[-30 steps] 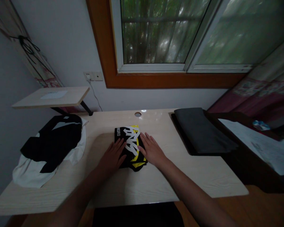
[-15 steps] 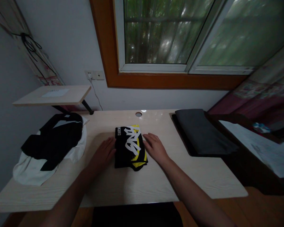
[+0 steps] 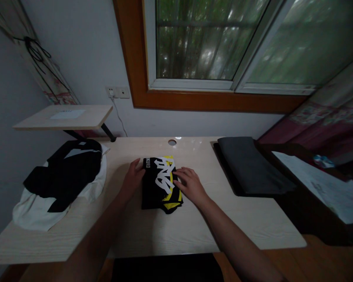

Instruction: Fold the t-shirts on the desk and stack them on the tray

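1. Folded garment (image 3: pixel 151 192) is lying between the table's (image 3: pixel 247 225) near and far edges.
2. We're apparently squaring its sides, left hand (image 3: pixel 132 178) and right hand (image 3: pixel 191 184) grips loosely open.
3. Next, we'd likely be needing even support beneath.

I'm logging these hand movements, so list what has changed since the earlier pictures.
The left hand has left the top of the folded black printed garment for its left edge, near the far corner. The right hand drew away rightward, then returned to overlap the right edge. The black garment and white garment stayed put.
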`<move>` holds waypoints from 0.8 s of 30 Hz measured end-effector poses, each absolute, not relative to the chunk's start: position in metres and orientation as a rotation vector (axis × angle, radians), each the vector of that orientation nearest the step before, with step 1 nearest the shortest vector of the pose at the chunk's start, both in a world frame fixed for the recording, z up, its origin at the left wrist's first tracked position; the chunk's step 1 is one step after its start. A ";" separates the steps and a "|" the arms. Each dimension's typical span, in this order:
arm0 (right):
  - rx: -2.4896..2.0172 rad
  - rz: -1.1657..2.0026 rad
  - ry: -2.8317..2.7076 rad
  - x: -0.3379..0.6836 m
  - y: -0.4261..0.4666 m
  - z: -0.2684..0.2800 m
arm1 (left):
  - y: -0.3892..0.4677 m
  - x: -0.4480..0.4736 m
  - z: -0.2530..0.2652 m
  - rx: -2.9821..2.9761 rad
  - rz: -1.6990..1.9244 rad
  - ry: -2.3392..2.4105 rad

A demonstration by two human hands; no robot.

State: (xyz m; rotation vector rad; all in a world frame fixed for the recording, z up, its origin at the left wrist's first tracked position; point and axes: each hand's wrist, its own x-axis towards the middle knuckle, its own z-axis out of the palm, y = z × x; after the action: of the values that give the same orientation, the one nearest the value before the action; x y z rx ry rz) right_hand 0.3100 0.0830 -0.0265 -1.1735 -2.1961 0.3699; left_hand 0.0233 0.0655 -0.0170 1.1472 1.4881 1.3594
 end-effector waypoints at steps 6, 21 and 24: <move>-1.155 0.427 -2.135 0.310 0.086 -0.028 | 0.083 0.034 -0.006 0.759 1.337 1.405; -1.191 0.534 -2.081 0.311 0.085 -0.023 | 0.085 0.062 -0.009 0.786 1.301 1.009; -1.234 0.587 -2.012 0.309 0.084 -0.024 | 0.082 0.058 -0.005 0.791 1.342 0.839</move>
State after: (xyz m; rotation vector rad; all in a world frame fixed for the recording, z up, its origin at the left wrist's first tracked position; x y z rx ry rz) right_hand 0.3089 0.0839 -0.0239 -1.2337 -2.0119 0.5871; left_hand 0.0578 0.0815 -0.0054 0.7909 0.8395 1.3421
